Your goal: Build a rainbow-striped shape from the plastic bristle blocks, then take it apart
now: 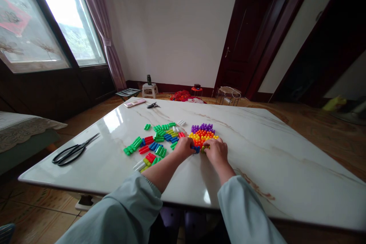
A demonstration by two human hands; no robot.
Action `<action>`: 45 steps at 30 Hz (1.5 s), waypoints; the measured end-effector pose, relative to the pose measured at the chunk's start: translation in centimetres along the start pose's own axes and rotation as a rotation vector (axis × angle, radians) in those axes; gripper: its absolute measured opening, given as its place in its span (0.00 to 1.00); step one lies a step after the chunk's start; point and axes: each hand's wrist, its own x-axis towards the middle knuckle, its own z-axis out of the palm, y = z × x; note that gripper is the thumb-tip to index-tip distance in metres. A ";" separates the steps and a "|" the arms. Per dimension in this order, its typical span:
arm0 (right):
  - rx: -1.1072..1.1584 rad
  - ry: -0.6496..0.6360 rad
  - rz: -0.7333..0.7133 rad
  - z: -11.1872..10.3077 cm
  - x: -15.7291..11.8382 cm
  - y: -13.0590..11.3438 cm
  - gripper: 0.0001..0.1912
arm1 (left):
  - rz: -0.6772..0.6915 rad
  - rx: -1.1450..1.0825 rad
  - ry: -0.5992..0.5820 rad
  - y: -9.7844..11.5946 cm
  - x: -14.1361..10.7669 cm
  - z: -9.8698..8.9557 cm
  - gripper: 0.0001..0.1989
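My left hand is closed on a small blue plastic piece at the near edge of a cluster of upright pieces. Opposite it, my right hand pinches a small olive-green piece. Beyond and between the hands stands the cluster, with purple pieces at the back and orange and yellow pieces nearer. Left of my hands lie scattered groups of plastic pieces: green ones, red ones, blue ones and white ones. My fingers partly hide the near side of the cluster.
Long-bladed black scissors lie on the left of the marble-patterned table. A pink phone-like object and small dark pliers rest at the far left. Beyond stand a white stool and a round stool.
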 end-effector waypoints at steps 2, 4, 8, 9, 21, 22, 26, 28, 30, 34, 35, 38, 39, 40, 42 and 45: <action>0.005 -0.014 -0.002 0.0 0.0 -0.1 0.07 | -0.006 0.009 -0.001 -0.1 0.0 -0.2 0.07; 0.009 -0.021 -0.008 0.0 0.0 -0.1 0.08 | -0.011 0.015 -0.001 -0.2 -0.1 -0.5 0.07; 0.007 -0.016 -0.010 0.0 0.1 0.0 0.08 | -0.006 0.008 -0.011 -0.4 -0.1 -1.0 0.06; 0.005 -0.008 -0.007 0.1 0.1 0.0 0.08 | 0.001 0.001 -0.017 -0.5 -0.1 -1.0 0.06; 0.012 0.123 0.150 -1.6 -0.3 1.7 0.10 | 0.058 -0.010 -0.078 -0.8 -0.1 -0.8 0.08; 0.015 0.099 0.210 -1.9 -0.4 2.2 0.11 | 0.058 -0.006 -0.085 -0.6 -0.1 -0.9 0.08; 0.023 -0.089 0.386 -2.3 -0.8 4.0 0.18 | 0.050 -0.006 -0.095 -0.3 -0.3 -1.2 0.08; 0.020 -0.146 0.399 -2.2 -0.8 4.2 0.19 | 0.048 -0.008 -0.094 -0.3 -0.3 -1.3 0.09; 0.020 -0.163 0.387 -1.9 -0.7 3.9 0.19 | 0.056 -0.011 -0.088 -0.3 -0.3 -1.3 0.09; 0.021 -0.147 0.374 -1.1 -0.5 2.9 0.25 | 0.063 -0.006 -0.090 -0.3 -0.3 -1.3 0.09; 0.025 -0.145 0.375 -0.9 -0.5 2.8 0.27 | 0.062 -0.004 -0.090 -0.3 -0.3 -1.3 0.08; 0.058 -0.143 0.371 -0.2 -0.2 2.5 0.31 | 0.061 -0.006 -0.087 -0.3 -0.4 -1.2 0.08; 0.069 -0.135 0.365 0.0 -0.1 2.5 0.31 | 0.062 -0.008 -0.087 -0.3 -0.3 -1.2 0.08; 0.078 -0.126 0.362 0.2 -0.1 2.5 0.31 | 0.063 -0.009 -0.088 -0.4 -0.3 -1.1 0.08; 0.093 -0.103 0.360 0.6 0.1 2.6 0.30 | 0.060 -0.009 -0.089 -0.4 -0.3 -1.1 0.08; 0.119 -0.056 0.353 1.0 0.3 2.6 0.29 | 0.062 -0.013 -0.090 -0.4 -0.2 -1.0 0.08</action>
